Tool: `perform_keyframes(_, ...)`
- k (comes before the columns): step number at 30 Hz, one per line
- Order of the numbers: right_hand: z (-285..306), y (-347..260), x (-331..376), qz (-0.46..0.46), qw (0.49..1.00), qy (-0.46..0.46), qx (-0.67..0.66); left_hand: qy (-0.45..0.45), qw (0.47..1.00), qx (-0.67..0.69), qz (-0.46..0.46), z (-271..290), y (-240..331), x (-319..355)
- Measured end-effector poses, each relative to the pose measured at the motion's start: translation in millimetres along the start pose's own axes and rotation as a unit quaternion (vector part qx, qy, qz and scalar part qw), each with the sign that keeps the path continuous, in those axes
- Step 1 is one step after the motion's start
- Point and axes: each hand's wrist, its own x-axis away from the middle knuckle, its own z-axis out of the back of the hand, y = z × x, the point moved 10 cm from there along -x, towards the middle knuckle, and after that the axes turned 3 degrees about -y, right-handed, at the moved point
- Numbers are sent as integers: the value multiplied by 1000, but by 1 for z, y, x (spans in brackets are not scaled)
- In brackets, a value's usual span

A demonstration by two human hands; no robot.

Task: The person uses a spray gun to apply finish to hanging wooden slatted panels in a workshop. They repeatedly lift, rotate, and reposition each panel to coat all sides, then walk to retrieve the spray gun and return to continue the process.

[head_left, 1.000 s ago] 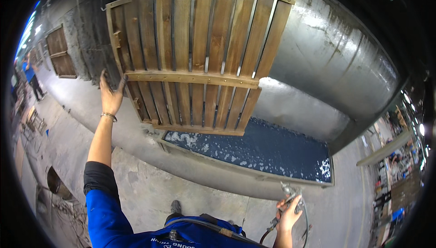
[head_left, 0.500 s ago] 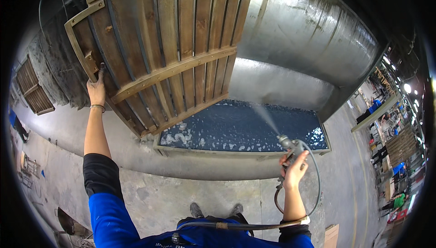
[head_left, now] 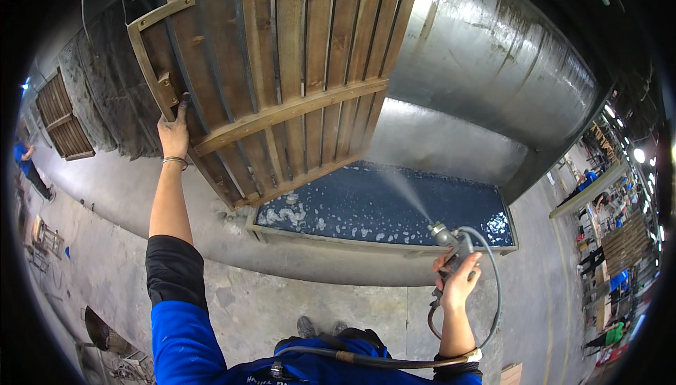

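My left hand (head_left: 174, 133) grips the left edge of a large brown slatted wood panel (head_left: 262, 47), its thumb lying up along the frame. The panel hangs tilted in front of me, with a cross batten (head_left: 296, 112) running over its slats. In my right hand (head_left: 459, 279) is a grey metal spray gun (head_left: 456, 243) with a hose attached, the fingers wrapped round its handle. A pale cone of spray leaves the nozzle toward the panel's lower right corner. The gun stays apart from the panel.
Beyond the panel, a metal spray booth wall (head_left: 486, 54) rises over a trough of dark blue, foamy liquid (head_left: 338, 205). A grey hose (head_left: 495, 300) loops round my right forearm. Another slatted panel (head_left: 65, 116) stands at far left. Other people are on both sides.
The whole view has shifted, so panel and trough sit further right and lower. My left hand still grips the panel, and the gun is still spraying.
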Motion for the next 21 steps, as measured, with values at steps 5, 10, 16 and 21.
perform_keyframes(5,-5,22,4,-71,990,-19,118,-9,999,-14,33,0,-11,0)
perform_keyframes(10,-23,-22,15,-7,998,-62,-2,-21,996,-21,84,0,-21,3)
perform_keyframes(16,-45,-9,20,-51,981,-165,84,-21,993,28,110,-3,-17,12)
perform_keyframes(21,-37,8,18,-86,972,-156,151,-1,993,7,116,3,-15,18)
